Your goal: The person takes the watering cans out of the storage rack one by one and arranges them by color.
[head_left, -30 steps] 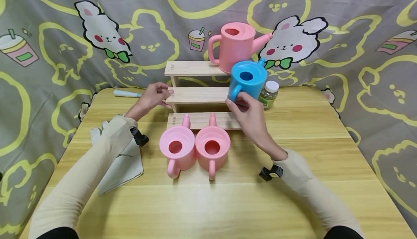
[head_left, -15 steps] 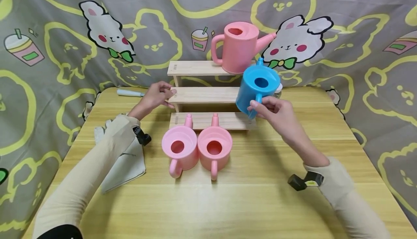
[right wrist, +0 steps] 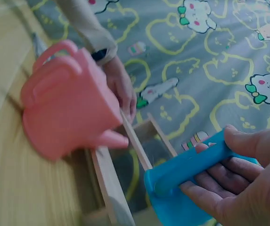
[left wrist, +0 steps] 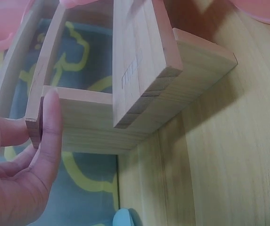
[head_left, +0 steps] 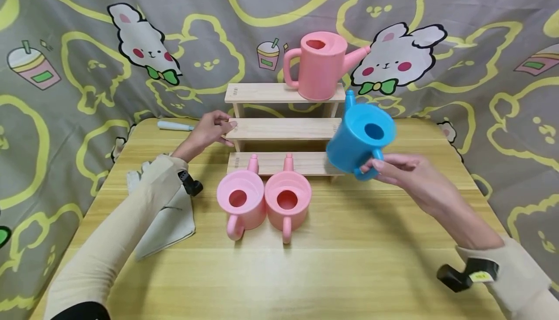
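My right hand (head_left: 406, 174) grips the handle of a blue watering can (head_left: 355, 138), which is tilted and held up at the right end of the wooden shelf (head_left: 284, 128). In the right wrist view, thumb and fingers curl round the blue handle (right wrist: 191, 167). My left hand (head_left: 212, 128) pinches the left end of the shelf's middle step, thumb on one side and fingers on the other in the left wrist view. Two pink watering cans (head_left: 241, 199) (head_left: 288, 199) stand side by side before the lowest step, spouts toward it. A third pink watering can (head_left: 320, 68) stands on the top step.
A folded grey cloth (head_left: 168, 223) lies on the table (head_left: 305, 281) by my left forearm. Behind my left hand is a pale-handled tool (head_left: 174, 125). The patterned curtain (head_left: 196, 43) hangs behind the shelf. The jar at the shelf's right is hidden behind the blue can.
My right hand has drawn the blue watering can off the middle step, to the right and toward me, and tilted it. The left hand keeps its hold on the shelf.
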Tool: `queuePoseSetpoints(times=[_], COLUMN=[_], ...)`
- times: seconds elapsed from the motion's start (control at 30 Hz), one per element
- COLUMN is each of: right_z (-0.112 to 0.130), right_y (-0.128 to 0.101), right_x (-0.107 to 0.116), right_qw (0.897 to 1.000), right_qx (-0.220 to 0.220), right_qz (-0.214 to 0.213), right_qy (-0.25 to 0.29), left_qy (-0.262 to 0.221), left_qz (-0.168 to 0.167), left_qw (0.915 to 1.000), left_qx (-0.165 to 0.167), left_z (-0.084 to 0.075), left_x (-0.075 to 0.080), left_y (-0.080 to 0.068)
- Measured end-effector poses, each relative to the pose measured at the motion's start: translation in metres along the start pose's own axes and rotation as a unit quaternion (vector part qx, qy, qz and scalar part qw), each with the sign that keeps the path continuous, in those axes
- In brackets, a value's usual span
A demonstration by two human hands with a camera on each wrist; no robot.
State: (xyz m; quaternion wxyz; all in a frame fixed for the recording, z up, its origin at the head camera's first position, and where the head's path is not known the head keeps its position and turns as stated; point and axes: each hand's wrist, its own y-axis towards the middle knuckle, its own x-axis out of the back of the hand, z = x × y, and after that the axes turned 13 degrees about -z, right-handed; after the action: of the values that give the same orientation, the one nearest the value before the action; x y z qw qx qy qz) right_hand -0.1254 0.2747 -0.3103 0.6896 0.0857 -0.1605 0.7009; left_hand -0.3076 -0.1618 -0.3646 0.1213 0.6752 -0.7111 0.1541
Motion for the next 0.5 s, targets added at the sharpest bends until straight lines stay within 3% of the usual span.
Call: queuePoseSetpoints(times=[0.13,0.5], right_z=[-0.012,-0.06], right_y=[-0.02,-0.035], right_x=[0.014,0.039], right_qw=[0.999,0.997], right_qx=[0.006,-0.022], right_qz=[-0.029,-0.046], right_qy=[-0.03,0.049], left_qy=[0.001,-0.007], left_qz=[0.0,-0.014], left_qw=[1.0,0.9997], left_qx=[0.001,0.02], left_z=[0.0,-0.002], left_x=[0.002,0.002], left_y=[0.0,0.001])
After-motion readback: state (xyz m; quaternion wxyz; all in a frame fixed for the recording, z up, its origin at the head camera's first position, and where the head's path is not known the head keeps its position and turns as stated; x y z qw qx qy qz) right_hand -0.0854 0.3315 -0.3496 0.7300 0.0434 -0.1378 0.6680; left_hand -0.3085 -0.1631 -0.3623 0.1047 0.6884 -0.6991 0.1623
